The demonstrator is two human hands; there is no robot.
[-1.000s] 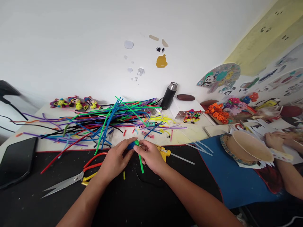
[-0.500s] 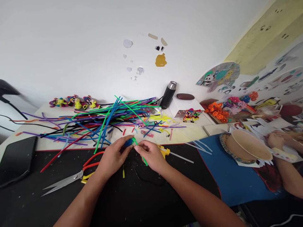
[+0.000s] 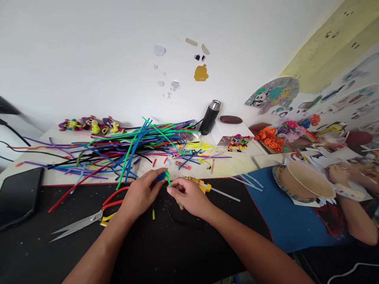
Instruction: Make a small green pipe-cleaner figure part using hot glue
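My left hand (image 3: pixel 142 193) pinches a small piece of bent blue pipe cleaner (image 3: pixel 160 176), mostly hidden behind the fingers. A green pipe cleaner (image 3: pixel 168 179) lies against the blue piece and runs down into my right hand (image 3: pixel 191 198), whose thumb and fingers close around it. Its tail shows just below that hand. Behind my right hand lies a yellow glue gun (image 3: pixel 205 185) with a clear glue stick. Scissors with red and yellow handles (image 3: pixel 85 223) rest open beside my left forearm. A heap of coloured pipe cleaners (image 3: pixel 118 148) spreads beyond both hands.
A black phone (image 3: pixel 20 195) sits at the left, with small pipe-cleaner figures (image 3: pixel 94 126) behind the heap. By the wall stand a black flask (image 3: pixel 210 118) and a white box (image 3: pixel 227 132). At right are a bowl (image 3: pixel 310 179) and another person's hands (image 3: pixel 340 173).
My right hand has slid slightly down and away from the left along the green pipe cleaner, exposing more of it between them. The left hand keeps its grip. The view has shifted slightly.
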